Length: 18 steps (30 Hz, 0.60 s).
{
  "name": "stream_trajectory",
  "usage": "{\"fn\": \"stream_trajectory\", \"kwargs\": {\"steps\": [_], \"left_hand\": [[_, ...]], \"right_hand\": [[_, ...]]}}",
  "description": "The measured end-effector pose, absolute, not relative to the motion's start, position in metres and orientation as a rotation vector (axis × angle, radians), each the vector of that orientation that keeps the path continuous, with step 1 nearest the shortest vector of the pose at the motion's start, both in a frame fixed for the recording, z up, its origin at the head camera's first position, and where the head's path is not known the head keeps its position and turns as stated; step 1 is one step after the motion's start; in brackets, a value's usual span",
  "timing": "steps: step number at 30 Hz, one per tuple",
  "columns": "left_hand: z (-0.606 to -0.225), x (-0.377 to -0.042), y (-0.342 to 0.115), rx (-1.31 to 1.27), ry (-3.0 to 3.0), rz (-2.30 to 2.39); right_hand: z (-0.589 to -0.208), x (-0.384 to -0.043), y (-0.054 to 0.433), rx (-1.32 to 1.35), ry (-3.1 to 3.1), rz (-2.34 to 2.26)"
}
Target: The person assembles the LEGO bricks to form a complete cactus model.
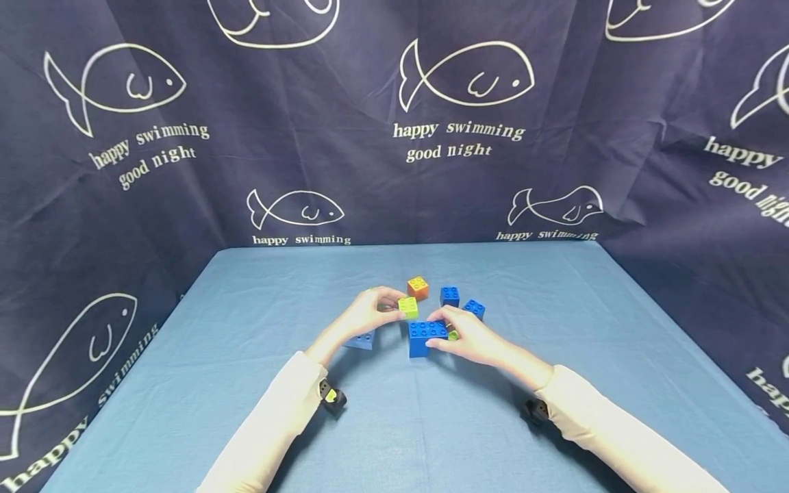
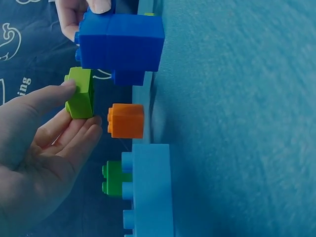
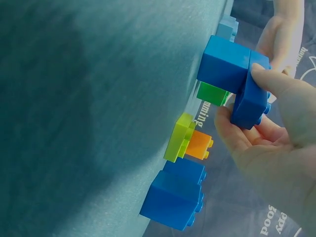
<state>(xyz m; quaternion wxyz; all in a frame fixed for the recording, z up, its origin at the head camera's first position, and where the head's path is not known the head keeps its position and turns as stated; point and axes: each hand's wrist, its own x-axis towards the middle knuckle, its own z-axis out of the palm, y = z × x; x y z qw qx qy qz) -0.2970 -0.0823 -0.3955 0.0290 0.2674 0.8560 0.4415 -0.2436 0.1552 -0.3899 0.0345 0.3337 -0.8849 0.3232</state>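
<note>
My left hand pinches a small lime green toy brick, studs up, between thumb and fingers. Just right of it, the thumb and fingers of my right hand grip a long blue brick. Joined under its left end is a blocky blue brick, so the two overhang each other in a step. The lime brick and the blue pair are apart, as the left wrist view shows. Part of the long brick is hidden behind my right fingers.
An orange brick and two blue bricks, one upright and one turned, stand beyond my hands. A light blue brick lies under my left wrist, a green brick behind it. Another lime brick sits by my right hand.
</note>
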Motion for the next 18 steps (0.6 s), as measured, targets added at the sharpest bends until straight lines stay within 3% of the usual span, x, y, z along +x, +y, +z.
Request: {"fn": "stream_trajectory", "kwargs": {"steps": [18], "left_hand": [[-0.3874, -0.2869, -0.0832, 0.861, 2.597, 1.350]], "right_hand": [[-0.3932, -0.2454, 0.1559, 1.036, -2.666, 0.960]]}}
